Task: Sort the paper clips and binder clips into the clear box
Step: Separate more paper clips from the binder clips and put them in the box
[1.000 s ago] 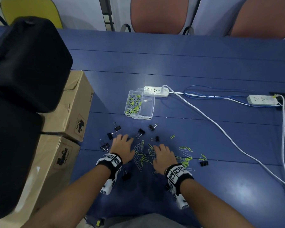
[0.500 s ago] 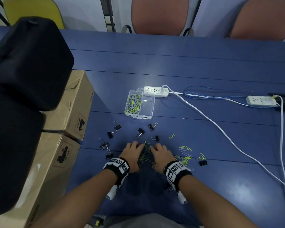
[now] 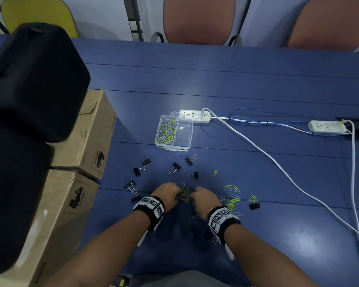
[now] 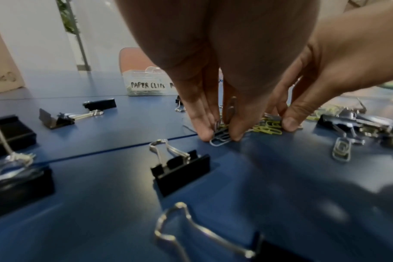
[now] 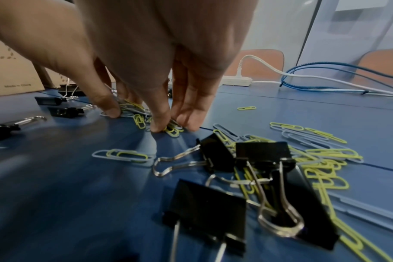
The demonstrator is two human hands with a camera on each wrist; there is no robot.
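Note:
A clump of yellow and grey paper clips [image 3: 183, 194] lies on the blue table between my two hands. My left hand [image 3: 170, 191] and right hand [image 3: 197, 193] stand fingertips down and pinch the clump from both sides. The left wrist view shows clips [image 4: 222, 136] caught between my left fingertips [image 4: 204, 134]; the right wrist view shows clips [image 5: 139, 120] between thumb and fingers. More loose paper clips [image 3: 231, 195] lie to the right. Black binder clips [image 3: 175, 167] are scattered around. The clear box [image 3: 192, 131] sits farther back, its left compartment holding paper clips.
Two white power strips [image 3: 195, 116] [image 3: 326, 126] with a white cable [image 3: 278, 164] run across the right half of the table. Cardboard boxes [image 3: 87, 137] and a black bag [image 3: 33, 79] line the left side. Binder clips [image 5: 265, 156] lie under my right wrist.
My hands were spread flat over the clips. They have drawn together, raking the paper clips into one clump that the fingers now pinch.

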